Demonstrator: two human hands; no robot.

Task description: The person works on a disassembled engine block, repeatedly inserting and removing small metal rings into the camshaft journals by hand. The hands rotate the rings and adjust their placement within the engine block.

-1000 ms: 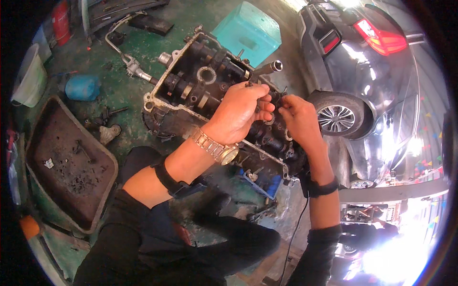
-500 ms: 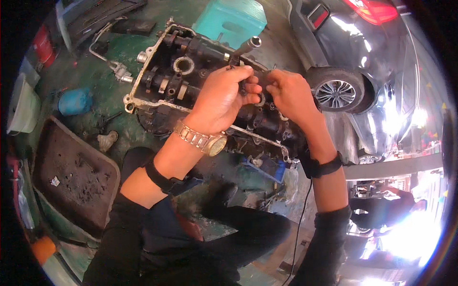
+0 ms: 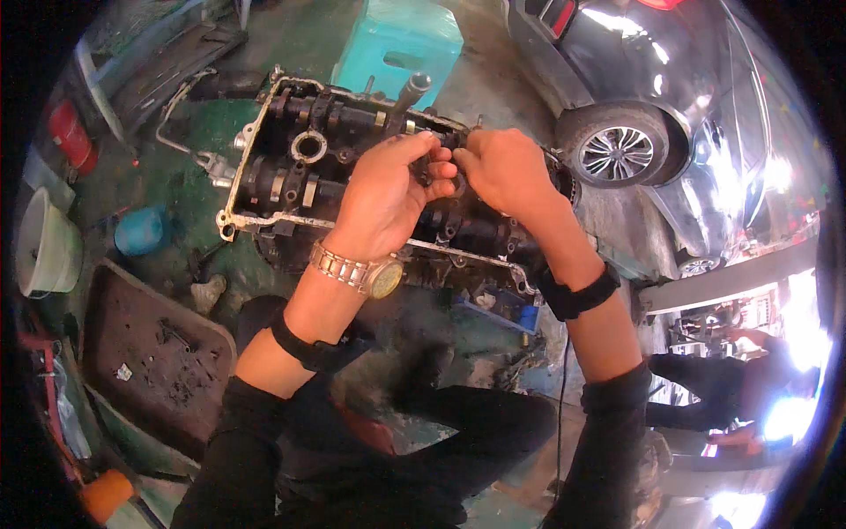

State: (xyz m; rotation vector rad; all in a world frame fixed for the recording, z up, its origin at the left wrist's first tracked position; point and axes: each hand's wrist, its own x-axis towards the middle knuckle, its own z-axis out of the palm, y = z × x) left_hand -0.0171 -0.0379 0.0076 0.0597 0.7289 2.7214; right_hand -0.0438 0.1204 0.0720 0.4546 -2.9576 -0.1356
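Note:
An oily, dark cylinder head (image 3: 291, 219) with a pale rim and exposed camshafts lies in front of me. My left hand (image 3: 384, 183) is over its middle, fingers curled and palm partly turned up. Close beside it, my right hand (image 3: 507, 173) has its fingers bent in a pinch near the far rim. Whatever the two hands hold between their fingertips is small or hidden. Just beyond my left hand, a metal socket (image 3: 414, 88) on a shaft sticks up at a slant; its lower end is hidden behind my fingers.
A turquoise plastic stool (image 3: 432, 44) stands beyond the cylinder head. To the left are a brown tray (image 3: 132, 344) with dark debris, a blue container (image 3: 143, 231) and a pale bucket (image 3: 53, 247). A blue bin (image 3: 498, 315) sits nearer. A dark car (image 3: 652, 79) stands right; a person (image 3: 714, 388) is farther off.
The whole view has shifted, so the cylinder head and stool appear farther left. Both hands stay close together over the cylinder head, with little change in their grip.

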